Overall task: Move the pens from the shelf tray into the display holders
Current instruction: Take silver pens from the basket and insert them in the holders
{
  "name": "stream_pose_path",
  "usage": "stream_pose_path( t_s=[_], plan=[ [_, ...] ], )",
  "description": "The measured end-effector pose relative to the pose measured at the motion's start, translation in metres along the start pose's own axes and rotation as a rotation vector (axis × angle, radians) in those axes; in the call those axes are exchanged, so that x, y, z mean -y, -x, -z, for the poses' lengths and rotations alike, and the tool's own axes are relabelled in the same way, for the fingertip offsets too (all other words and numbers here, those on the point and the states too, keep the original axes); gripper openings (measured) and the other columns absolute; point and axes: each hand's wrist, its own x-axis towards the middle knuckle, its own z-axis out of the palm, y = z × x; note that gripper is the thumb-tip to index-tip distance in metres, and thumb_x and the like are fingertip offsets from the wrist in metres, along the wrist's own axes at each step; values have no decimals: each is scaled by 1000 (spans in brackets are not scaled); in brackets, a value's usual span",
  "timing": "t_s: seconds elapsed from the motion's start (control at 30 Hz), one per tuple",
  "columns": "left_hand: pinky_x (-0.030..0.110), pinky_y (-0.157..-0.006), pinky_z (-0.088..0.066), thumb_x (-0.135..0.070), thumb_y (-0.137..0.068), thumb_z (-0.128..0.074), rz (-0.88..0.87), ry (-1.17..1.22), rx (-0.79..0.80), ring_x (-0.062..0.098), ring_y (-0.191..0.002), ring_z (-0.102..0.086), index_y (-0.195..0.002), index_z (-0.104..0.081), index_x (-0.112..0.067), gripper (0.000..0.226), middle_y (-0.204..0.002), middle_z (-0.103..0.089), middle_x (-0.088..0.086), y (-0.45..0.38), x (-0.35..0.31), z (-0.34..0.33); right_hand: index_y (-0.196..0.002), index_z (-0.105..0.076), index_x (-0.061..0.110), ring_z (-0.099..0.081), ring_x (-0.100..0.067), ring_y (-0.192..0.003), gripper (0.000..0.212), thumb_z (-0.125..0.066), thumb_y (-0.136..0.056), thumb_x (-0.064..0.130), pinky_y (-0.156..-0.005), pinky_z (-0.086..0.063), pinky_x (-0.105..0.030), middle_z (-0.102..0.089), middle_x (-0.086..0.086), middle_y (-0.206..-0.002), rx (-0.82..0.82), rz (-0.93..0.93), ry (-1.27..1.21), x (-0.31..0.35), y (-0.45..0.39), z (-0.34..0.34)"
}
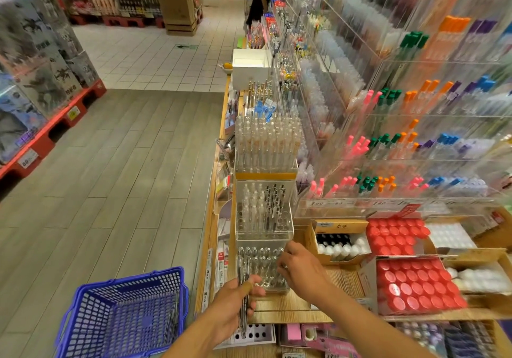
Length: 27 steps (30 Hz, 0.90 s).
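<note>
Pens (pixel 243 288) bunched in left hand (pixel 235 302); right hand (pixel 297 267) fingers curled at holder (pixel 263 271), grasp unclear; labels blurred.

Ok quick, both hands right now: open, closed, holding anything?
Left hand: closed around a bundle of pens.
Right hand: over the clear display holder, fingers curled; whether it holds anything cannot be told.

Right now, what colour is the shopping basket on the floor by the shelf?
The shopping basket is blue, with an open mesh pattern; the head view shows it at lower left.
</note>
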Motion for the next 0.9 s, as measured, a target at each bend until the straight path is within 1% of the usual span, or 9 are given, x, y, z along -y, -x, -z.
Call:
stream_pose_path(
  t_s=[0.1, 0.17, 0.27, 0.4, 0.57, 0.67, 0.73, 0.83, 0.9],
  plan=[
    [26, -51, -46, -18, -97, -58, 29, -23, 80, 16, -59, -56, -115, -68, -4, 24, -95, -75, 16, 3, -2, -3, -112, -68, 24, -55, -13, -98, 22, -61, -92, 32, -83, -48, -26, -54, 7, -107, 41, -50, -58, 5, -2, 5],
    [26, -52, -46, -17, -98, -57, 34, -38, 134, 16, -60, -56, -117, -66, -2, 25, -95, -74, 16, 5, -3, -5, -117, -65, 25, -56, -9, -93, 27, -62, -93, 35, -81, -48, -25, -56, 9, -103, 65, -100, -238, 12, -4, 10],
    [26, -52, -44, -16, -97, -58, 35, -48, 189, 17, -59, -55, -120, -62, 0, 28, -94, -73, 16, 7, -4, -9, -124, -61, 20, -57, -1, -80, 31, -60, -96, 31, -71, -44, -15, -60, 10, -89, 155, -181, -580, 22, -8, 15],
    [26, -52, -45, -16, -95, -59, 31, -44, 238, 17, -59, -56, -121, -61, 1, 32, -96, -72, 18, 8, -5, -12, -105, -65, 18, -56, 5, -62, 11, -63, -95, 21, -61, -47, -14, -59, 7, -77, 214, -289, -913, 26, -8, 15],
    [28, -58, -49, -20, -94, -60, 16, -22, 226, 19, -65, -60, -123, -60, 1, 36, -99, -72, 19, 5, -6, -8, -99, -68, 14, -62, -6, -66, 8, -66, -93, 18, -65, -49, -22, -64, 6, -76, 201, -352, -1077, 22, -7, 16],
    [31, -60, -52, -19, -98, -55, -5, 47, 182, 23, -68, -62, -124, -58, -1, 32, -97, -72, 22, 3, -6, -4, -95, -65, 13, -58, -8, -64, 4, -62, -95, 17, -64, -48, -28, -62, 2, -75, 127, -346, -1008, 15, -7, 23],
    [30, -56, -52, -20, -100, -49, -3, 54, 132, 23, -65, -62, -123, -58, -2, 31, -95, -72, 21, 1, -7, 3, -93, -64, 17, -53, -7, -64, 5, -60, -96, 18, -62, -46, -27, -60, 3, -74, 29, -280, -910, 10, -5, 29],
    [24, -44, -43, -24, -102, -47, 2, 8, 41, 16, -54, -52, -120, -59, -1, 32, -90, -72, 17, -2, -5, 12, -90, -63, 25, -51, -1, -64, 11, -59, -96, 16, -60, -45, -21, -59, 3, -72, -150, -202, -814, 4, 1, 39],
    [22, -40, -35, -28, -102, -47, -5, -38, -1, 12, -50, -44, -119, -60, -2, 34, -85, -72, 13, -4, -3, 17, -91, -62, 25, -53, -2, -67, 11, -59, -96, 16, -61, -45, -17, -59, 7, -75, -215, -156, -681, 0, 3, 42]
  ],
)
